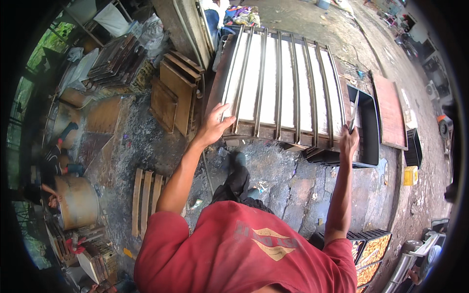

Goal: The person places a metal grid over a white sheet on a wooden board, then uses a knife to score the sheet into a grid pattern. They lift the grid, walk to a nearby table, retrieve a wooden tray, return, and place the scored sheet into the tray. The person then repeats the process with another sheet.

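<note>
A broad white slab (270, 80) lies on a low dark stand in front of me, with several long metal bars (279, 88) laid across it, running away from me. At its near left corner is my left hand (215, 126), its thumb and fingers apart, touching the end of the leftmost bar. My right hand (349, 141) is closed round the handle of a knife (355, 108) beside the near right corner. The blade points away from me, over the edge of a black crate (376, 132). The palm side of my left hand is hidden.
Wooden boards (177, 95) lean left of the stand. A slatted wooden rack (142, 202) lies on the wet floor. At right are a reddish board (389, 112) and a yellow container (411, 176). Filled crates (373, 249) stand at lower right. Another person works by a drum (78, 202) at far left.
</note>
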`<state>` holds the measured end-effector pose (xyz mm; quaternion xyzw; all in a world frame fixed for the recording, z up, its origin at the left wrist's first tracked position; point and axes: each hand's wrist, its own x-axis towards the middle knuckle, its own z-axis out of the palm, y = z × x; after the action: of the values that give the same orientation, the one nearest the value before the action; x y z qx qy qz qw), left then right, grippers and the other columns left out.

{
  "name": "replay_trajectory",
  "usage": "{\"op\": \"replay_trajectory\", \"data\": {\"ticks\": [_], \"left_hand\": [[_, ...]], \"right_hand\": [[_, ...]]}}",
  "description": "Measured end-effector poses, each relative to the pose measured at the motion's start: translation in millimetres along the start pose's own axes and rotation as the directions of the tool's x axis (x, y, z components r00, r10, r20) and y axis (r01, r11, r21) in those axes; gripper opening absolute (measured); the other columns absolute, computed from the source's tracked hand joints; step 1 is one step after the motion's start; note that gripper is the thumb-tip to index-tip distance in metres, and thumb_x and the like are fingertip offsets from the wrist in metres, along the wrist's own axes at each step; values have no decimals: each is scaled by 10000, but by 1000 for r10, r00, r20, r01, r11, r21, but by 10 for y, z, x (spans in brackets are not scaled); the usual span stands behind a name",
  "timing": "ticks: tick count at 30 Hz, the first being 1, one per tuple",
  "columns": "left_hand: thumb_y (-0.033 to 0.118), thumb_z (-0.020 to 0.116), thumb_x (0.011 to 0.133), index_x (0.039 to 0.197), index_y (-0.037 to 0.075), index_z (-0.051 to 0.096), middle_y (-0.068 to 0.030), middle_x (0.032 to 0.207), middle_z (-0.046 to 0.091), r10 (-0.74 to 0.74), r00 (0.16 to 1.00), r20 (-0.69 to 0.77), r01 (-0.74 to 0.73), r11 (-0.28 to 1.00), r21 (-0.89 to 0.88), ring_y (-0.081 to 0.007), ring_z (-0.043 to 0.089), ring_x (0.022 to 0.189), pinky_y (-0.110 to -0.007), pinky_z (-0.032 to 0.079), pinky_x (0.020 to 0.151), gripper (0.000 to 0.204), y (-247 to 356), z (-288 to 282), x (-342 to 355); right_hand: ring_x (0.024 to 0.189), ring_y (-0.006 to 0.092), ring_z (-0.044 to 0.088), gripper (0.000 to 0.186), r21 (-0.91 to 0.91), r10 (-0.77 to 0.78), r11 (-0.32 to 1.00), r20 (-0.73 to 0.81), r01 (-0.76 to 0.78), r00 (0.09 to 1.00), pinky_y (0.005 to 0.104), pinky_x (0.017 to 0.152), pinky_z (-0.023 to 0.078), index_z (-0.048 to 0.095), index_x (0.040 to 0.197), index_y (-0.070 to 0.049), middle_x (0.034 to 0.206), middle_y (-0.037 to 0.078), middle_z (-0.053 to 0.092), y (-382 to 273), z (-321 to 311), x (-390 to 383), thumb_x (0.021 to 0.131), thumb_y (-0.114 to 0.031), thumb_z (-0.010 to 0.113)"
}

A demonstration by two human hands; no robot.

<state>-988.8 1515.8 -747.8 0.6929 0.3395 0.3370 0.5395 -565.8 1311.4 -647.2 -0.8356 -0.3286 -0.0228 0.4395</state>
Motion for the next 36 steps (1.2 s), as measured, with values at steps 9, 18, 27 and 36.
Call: {"op": "replay_trajectory", "data": {"ticks": [9,18,27,36], "left_hand": [[154,713,994,1153,12,669,-150,1198,701,175,962,212,39,675,-736,-186,701,1053,-304,598,840,218,982,440,481],[92,616,1028,1045,56,676,-121,1006,734,47,938,343,345,-21,-939,-264,743,944,-410,650,828,71,526,6,1654],[282,790,913,1178,3,660,-158,1202,688,509,861,0,-508,860,-58,-331,644,1173,-426,475,1042,407,-43,-105,2893],[316,554,1033,1479,-101,428,-280,1569,407,385,903,190,-426,750,506,-421,293,1525,-656,215,1221,624,-327,-269,3115]], "right_hand": [[559,37,401,454,446,-126,756,817,-479,563,225,495,286,619,1318,41,703,-64,470,-1503,506,-1397,1039,-314,664],[894,71,585,682,607,-133,762,486,-224,864,225,758,491,428,1545,-22,1064,21,619,-2283,1705,-780,969,-173,760],[941,199,730,341,201,-325,930,57,308,944,319,859,579,676,1210,36,998,141,742,-2509,2296,284,997,-224,733],[836,266,766,184,62,-438,898,187,435,879,368,735,591,737,1069,-44,927,177,770,-2406,4079,1964,958,-179,680]]}}
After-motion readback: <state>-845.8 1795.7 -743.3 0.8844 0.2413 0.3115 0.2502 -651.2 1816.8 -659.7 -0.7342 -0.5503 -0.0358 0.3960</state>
